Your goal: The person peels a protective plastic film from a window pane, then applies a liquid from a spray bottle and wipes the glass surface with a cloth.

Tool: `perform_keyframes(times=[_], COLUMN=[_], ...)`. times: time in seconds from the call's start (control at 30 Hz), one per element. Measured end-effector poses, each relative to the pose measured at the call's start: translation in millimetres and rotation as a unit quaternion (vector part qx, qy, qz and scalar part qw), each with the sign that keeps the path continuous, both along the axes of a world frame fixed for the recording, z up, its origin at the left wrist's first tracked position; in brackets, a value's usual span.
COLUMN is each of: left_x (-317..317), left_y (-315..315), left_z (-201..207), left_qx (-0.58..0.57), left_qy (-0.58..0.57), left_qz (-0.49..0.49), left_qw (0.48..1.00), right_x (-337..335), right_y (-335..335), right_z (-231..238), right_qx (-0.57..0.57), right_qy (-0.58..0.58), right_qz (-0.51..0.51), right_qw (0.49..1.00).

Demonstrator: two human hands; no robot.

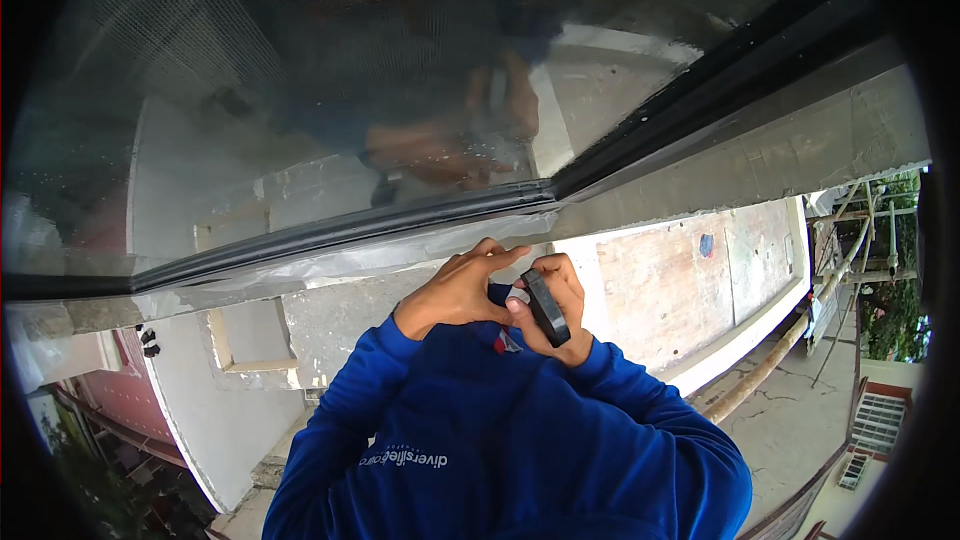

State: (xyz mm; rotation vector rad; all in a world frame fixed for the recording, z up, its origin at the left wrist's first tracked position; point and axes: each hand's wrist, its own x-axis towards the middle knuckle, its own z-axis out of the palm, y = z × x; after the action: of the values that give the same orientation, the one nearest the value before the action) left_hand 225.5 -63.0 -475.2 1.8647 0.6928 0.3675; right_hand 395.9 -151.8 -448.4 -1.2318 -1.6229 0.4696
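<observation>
My right hand [573, 302] is closed around a black, block-shaped object [546, 310] with rounded edges, held in front of my chest. A small pale, rounded piece [517, 295] shows beside that thumb; its kind cannot be made out. Close on the left is my left hand [455, 290], its forefinger stretched out and its thumb curved towards the right hand, leaving a gap between them. Nothing clear shows in that gap. Just below the hands, a small red and white patch [505, 342] lies against my blue top. Both hands are just on my side of the window frame's corner [555, 190].
Dark glass [300, 70] fills the upper view and reflects my hands. A black seal [340, 245] borders it, above a grey concrete ledge [700, 160]. Down to the left is a square recess [250, 335]; on the right are a stained panel [680, 285] and a bamboo pole [757, 370].
</observation>
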Motion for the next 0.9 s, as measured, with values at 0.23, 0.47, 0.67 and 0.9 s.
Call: perform_keyframes(times=[0.23, 0.47, 0.67, 0.9], left_x=[-70, -138, -213, -240], left_y=[-34, -62, -107, -115], left_z=[-2, -5, -26, -19], left_qx=[0.074, 0.036, -0.071, -0.079], left_qy=[-0.027, -0.007, 0.004, 0.017], left_qz=[0.131, 0.328, 0.469, 0.506], left_qw=[0.988, 0.944, 0.880, 0.859], right_x=[-87, -28, 0, -6], right_y=[40, -4, 39, 63], right_z=[11, -53, -91, -101], right_qx=[-0.070, -0.301, -0.173, -0.160], right_qy=[0.109, 0.343, 0.340, 0.283], right_qz=[0.131, -0.047, -0.338, -0.469], right_qw=[0.983, 0.888, 0.860, 0.821])
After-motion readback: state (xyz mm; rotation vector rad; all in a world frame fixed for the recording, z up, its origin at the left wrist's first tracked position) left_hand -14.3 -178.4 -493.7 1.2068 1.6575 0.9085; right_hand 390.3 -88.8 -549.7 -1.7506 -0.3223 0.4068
